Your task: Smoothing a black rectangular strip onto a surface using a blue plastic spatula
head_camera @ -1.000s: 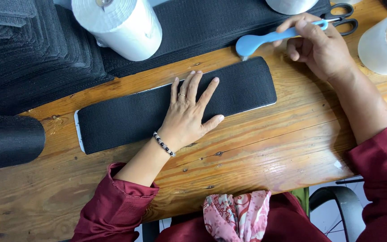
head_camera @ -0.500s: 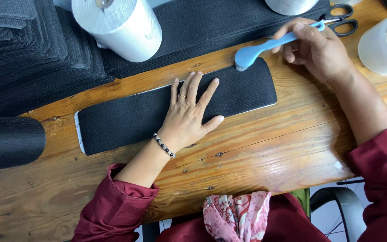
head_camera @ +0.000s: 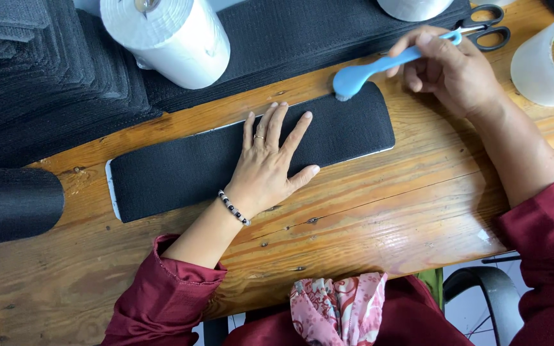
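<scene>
A long black fabric strip point(head_camera: 181, 168) with rounded corners and a white underlayer lies across the wooden table point(head_camera: 386, 211). My left hand point(head_camera: 269, 163) rests flat on its middle, fingers spread, with a ring and a beaded bracelet. My right hand point(head_camera: 453, 67) grips the handle of a blue brush point(head_camera: 361, 72). The brush head touches the strip's upper right edge.
A white roll point(head_camera: 169, 40) stands at the back on stacked black fabric point(head_camera: 40, 96). A black roll point(head_camera: 11, 204) lies at the left edge. Black-handled scissors point(head_camera: 485, 27) and a translucent tape roll point(head_camera: 546, 61) sit at the far right. A second white roll point(head_camera: 413, 8) is partly cut off at the top.
My right hand has brought the blue brush down and left, from above the strip to its upper right edge. My left hand has stayed flat on the strip.
</scene>
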